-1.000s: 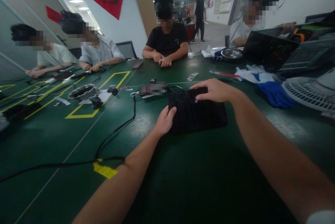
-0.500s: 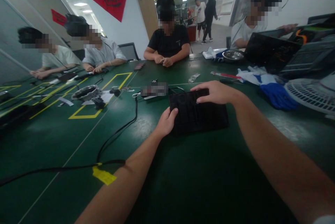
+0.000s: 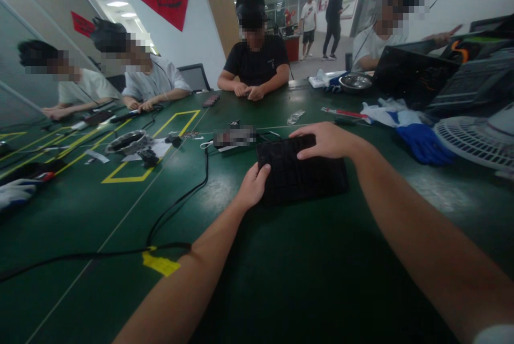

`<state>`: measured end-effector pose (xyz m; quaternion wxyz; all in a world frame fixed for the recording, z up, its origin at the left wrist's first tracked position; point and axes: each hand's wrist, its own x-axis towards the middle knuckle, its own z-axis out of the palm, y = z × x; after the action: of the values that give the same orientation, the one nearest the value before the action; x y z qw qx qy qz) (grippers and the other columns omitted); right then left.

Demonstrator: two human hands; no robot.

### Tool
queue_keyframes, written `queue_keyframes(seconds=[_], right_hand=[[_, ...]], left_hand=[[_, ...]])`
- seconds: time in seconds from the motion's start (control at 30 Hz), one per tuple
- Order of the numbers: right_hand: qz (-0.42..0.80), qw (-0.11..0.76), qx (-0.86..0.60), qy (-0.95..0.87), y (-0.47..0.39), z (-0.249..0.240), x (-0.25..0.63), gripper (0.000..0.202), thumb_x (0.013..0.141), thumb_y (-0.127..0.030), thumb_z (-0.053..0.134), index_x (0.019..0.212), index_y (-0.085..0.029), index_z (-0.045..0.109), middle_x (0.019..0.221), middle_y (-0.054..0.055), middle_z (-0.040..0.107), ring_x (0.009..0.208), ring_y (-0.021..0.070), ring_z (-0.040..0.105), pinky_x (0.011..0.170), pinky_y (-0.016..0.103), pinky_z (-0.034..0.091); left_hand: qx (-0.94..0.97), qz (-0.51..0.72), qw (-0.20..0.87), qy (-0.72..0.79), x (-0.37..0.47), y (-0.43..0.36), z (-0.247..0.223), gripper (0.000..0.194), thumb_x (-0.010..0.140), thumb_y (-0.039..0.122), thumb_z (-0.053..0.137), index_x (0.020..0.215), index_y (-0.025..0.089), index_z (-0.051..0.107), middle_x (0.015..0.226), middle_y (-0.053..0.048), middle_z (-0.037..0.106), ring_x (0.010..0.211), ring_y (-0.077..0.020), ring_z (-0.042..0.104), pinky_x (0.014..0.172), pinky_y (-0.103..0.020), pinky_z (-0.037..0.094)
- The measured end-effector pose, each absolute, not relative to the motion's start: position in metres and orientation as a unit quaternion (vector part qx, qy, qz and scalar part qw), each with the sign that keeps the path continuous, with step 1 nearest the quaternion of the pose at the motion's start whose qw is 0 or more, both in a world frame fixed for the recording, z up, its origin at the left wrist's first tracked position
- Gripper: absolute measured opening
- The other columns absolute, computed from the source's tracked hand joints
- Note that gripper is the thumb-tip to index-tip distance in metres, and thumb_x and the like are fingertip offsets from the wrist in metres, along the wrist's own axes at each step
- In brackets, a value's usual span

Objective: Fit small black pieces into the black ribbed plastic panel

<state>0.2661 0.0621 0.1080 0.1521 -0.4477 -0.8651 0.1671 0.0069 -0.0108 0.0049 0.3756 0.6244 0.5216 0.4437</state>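
A flat black case (image 3: 305, 175), which looks like an opened wallet, lies on the green table (image 3: 297, 253) in front of me. My left hand (image 3: 252, 186) grips its left edge, thumb on top and the other fingers hidden beneath or behind. Over its far edge, my right hand (image 3: 327, 140) holds on with the thumb on the near face and the fingers reaching across the top. Dark slots or pockets show faintly on the case; finer detail is too dark to make out.
A power strip (image 3: 235, 136) with a black cable lies beyond my left hand. To the right are blue-and-white gloves (image 3: 421, 140), a white fan (image 3: 477, 137) and a metal bowl (image 3: 356, 82). A metal ring part (image 3: 127, 142) sits left. Several people sit around the table.
The view has shifted slightly, and a glove now shows at the left edge. Both hands keep their hold on the black case. Two people in the background have changed position.
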Motion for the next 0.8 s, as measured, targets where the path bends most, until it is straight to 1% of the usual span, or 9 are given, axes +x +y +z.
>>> queue_keyframes(seconds=[0.17, 0.27, 0.43, 0.67, 0.8], right_hand=[[0.159, 0.144, -0.437, -0.873, 0.0627, 0.1079, 0.2668, 0.062, 0.082, -0.047, 0.082, 0.142, -0.032, 0.074, 0.140, 0.006, 0.076, 0.128, 0.0343, 0.069, 0.109, 0.049, 0.053], [0.162, 0.141, -0.431, -0.877, 0.0639, 0.1076, 0.2674, 0.062, 0.083, -0.046, 0.081, 0.143, -0.032, 0.073, 0.141, 0.006, 0.075, 0.128, 0.0346, 0.069, 0.110, 0.050, 0.053], [0.159, 0.140, -0.438, -0.874, 0.0631, 0.1086, 0.2667, 0.058, 0.087, -0.044, 0.078, 0.143, -0.032, 0.073, 0.141, 0.006, 0.075, 0.128, 0.0338, 0.069, 0.110, 0.049, 0.053], [0.171, 0.149, -0.429, -0.874, 0.0653, 0.1076, 0.2684, 0.058, 0.084, -0.042, 0.080, 0.141, -0.033, 0.075, 0.139, 0.004, 0.077, 0.129, 0.0335, 0.069, 0.113, 0.048, 0.052], [0.171, 0.148, -0.428, -0.875, 0.0661, 0.1075, 0.2689, 0.060, 0.084, -0.041, 0.079, 0.143, -0.031, 0.074, 0.138, 0.006, 0.077, 0.128, 0.0333, 0.070, 0.112, 0.049, 0.052]], left_hand=[[0.625, 0.439, 0.370, 0.529, 0.0060, -0.0105, 0.0040, 0.047, 0.099, 0.054, 0.052, 0.117, 0.015, 0.071, 0.122, -0.012, 0.078, 0.118, -0.0319, 0.070, 0.108, -0.044, 0.053], [0.624, 0.440, 0.372, 0.528, 0.0066, -0.0108, 0.0044, 0.045, 0.100, 0.052, 0.051, 0.116, 0.015, 0.071, 0.120, -0.012, 0.079, 0.117, -0.0319, 0.070, 0.106, -0.044, 0.054], [0.628, 0.442, 0.373, 0.521, 0.0079, -0.0114, 0.0066, 0.047, 0.099, 0.052, 0.051, 0.119, 0.013, 0.071, 0.122, -0.013, 0.079, 0.118, -0.0325, 0.070, 0.106, -0.045, 0.054], [0.620, 0.442, 0.377, 0.528, 0.0070, -0.0109, 0.0055, 0.047, 0.099, 0.053, 0.053, 0.118, 0.014, 0.071, 0.121, -0.013, 0.079, 0.118, -0.0326, 0.070, 0.107, -0.045, 0.053], [0.622, 0.440, 0.375, 0.527, 0.0072, -0.0121, 0.0067, 0.048, 0.099, 0.054, 0.052, 0.119, 0.015, 0.071, 0.123, -0.013, 0.078, 0.120, -0.0326, 0.069, 0.108, -0.044, 0.053]])
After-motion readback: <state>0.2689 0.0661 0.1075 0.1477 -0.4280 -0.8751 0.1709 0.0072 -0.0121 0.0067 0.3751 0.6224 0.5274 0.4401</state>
